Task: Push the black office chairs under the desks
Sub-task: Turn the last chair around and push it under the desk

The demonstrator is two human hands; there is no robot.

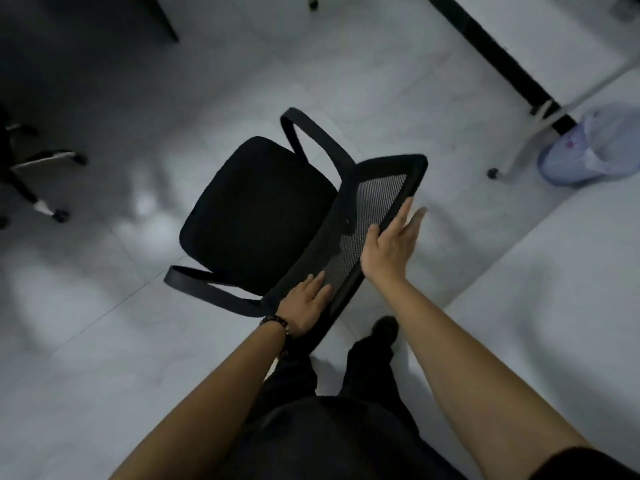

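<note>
A black office chair (258, 216) with a mesh backrest and two curved armrests stands on the pale tiled floor in the middle of the view, its seat facing away to the upper left. My left hand (304, 306) lies flat on the lower left part of the backrest's top edge, fingers spread. My right hand (391, 244) rests against the upper right part of that edge, thumb on the mesh side and fingers straight along the frame. Neither hand is wrapped fully around the frame.
A white desk (554, 36) with a black edge and white legs runs along the upper right, a blue waste bin (588, 147) beside its leg. Another white surface (571, 289) lies at the right. A second chair's wheeled base (38, 168) shows at the left. My legs stand behind the chair.
</note>
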